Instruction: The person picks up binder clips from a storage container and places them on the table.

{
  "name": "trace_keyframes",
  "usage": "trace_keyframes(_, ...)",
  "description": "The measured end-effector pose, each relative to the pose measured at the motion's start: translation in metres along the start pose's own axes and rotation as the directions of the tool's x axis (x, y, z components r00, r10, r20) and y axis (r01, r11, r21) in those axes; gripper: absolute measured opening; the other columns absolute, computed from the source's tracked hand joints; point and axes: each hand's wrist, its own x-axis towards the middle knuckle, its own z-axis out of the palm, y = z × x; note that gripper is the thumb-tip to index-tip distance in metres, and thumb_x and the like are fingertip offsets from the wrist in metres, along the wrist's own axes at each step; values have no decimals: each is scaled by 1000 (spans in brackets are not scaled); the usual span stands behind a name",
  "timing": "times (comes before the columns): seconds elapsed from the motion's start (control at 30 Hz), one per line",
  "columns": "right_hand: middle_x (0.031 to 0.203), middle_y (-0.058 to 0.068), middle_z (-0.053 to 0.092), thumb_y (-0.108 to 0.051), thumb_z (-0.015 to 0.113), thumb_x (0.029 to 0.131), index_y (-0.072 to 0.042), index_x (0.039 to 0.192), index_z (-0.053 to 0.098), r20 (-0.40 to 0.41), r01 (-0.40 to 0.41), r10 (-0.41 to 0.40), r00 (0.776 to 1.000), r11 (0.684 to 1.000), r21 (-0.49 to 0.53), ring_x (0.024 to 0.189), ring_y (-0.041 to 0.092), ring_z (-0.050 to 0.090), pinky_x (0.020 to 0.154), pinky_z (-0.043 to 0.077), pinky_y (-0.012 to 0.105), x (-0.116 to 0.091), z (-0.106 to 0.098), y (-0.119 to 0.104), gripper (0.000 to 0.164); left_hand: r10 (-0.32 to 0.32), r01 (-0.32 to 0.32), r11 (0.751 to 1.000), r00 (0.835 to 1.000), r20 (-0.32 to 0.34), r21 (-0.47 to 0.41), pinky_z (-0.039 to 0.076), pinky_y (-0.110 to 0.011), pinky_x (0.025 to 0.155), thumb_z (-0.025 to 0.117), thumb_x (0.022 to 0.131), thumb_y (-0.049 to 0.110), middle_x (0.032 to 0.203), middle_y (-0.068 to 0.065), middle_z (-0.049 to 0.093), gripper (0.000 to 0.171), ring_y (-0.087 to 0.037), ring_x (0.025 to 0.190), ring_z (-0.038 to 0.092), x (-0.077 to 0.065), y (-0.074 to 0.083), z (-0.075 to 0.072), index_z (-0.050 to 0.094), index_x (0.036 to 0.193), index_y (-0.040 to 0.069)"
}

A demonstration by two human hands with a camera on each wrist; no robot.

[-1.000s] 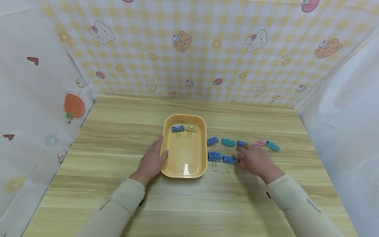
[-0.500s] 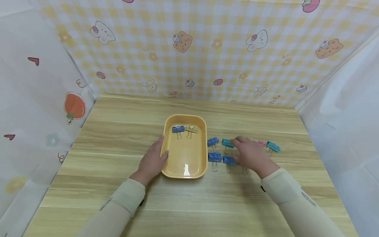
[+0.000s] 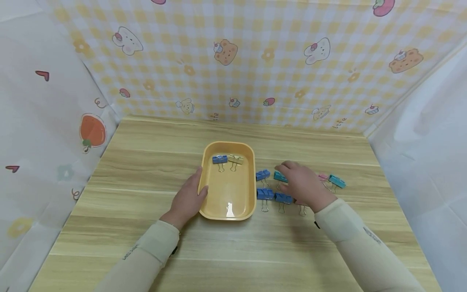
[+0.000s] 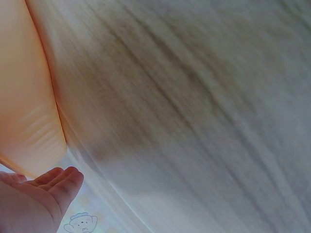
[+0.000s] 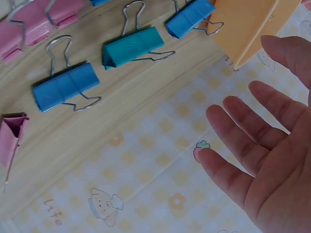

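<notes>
My left hand grips the left side of a yellow plastic tray, thumb over the rim and fingers along the outer wall. Inside the tray lie a blue binder clip and a yellow binder clip. Fingers spread and holding nothing, my right hand hovers above the binder clips right of the tray. In the head view it partly covers a teal clip and hides others. The right wrist view shows its bare palm, with a blue clip and a teal clip on the table.
More binder clips lie in two rough rows: blue ones beside the tray, a pink one and a teal one at the right end. Beyond the wooden table hangs a checked cloth.
My right hand has lifted from the clips, its fingers opening, and moved left toward the tray. The left hand and the tray have stayed in place.
</notes>
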Motion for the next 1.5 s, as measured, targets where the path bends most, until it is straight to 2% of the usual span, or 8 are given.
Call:
trace_keyframes(0.27, 124, 15, 60, -24, 75, 84, -5, 129, 59, -29, 21, -21, 999, 1000, -10, 107, 31, 62, 85, 55, 45, 13, -2, -5, 52, 3, -3, 1000, 1000, -3, -2, 28, -53, 112, 46, 101, 30, 155, -20, 28, 69, -38, 141, 28, 0, -1, 0, 11, 156, 9)
trace_keyframes(0.5, 129, 15, 57, -27, 72, 86, -6, 133, 56, 5, 9, -10, 1000, 1000, 28, 113, 32, 59, 90, 52, 46, 27, -11, -13, 54, 4, -4, 1000, 1000, -9, -2, 30, -54, 111, 46, 101, 31, 155, -19, 28, 69, -38, 141, 30, 1, -2, 1, 10, 156, 11)
trace_keyframes(0.83, 129, 13, 58, -27, 73, 87, -7, 134, 55, 1, 56, -57, 998, 996, 72, 113, 29, 58, 89, 53, 42, 52, -16, -28, 55, 21, -21, 1000, 1000, -19, -1, 29, -54, 112, 46, 101, 31, 155, -19, 28, 69, -38, 140, 30, 2, -3, 0, 11, 156, 10)
trace_keyframes(1.23, 135, 14, 54, -26, 69, 88, -9, 137, 53, 83, 80, -87, 993, 993, 86, 118, 30, 55, 88, 53, 43, 84, -6, -46, 54, 2, -1, 1000, 1000, -9, 3, 29, -53, 112, 46, 101, 30, 155, -19, 28, 69, -38, 141, 30, 2, -3, 2, 10, 156, 12)
trace_keyframes(1.5, 137, 12, 53, -24, 68, 89, -10, 138, 52, 152, 40, -57, 987, 992, 116, 121, 28, 54, 93, 51, 42, 103, -2, -55, 54, 0, 0, 1000, 1000, -9, 0, 29, -54, 112, 47, 101, 31, 155, -19, 28, 69, -38, 141, 30, 1, -2, 1, 11, 156, 12)
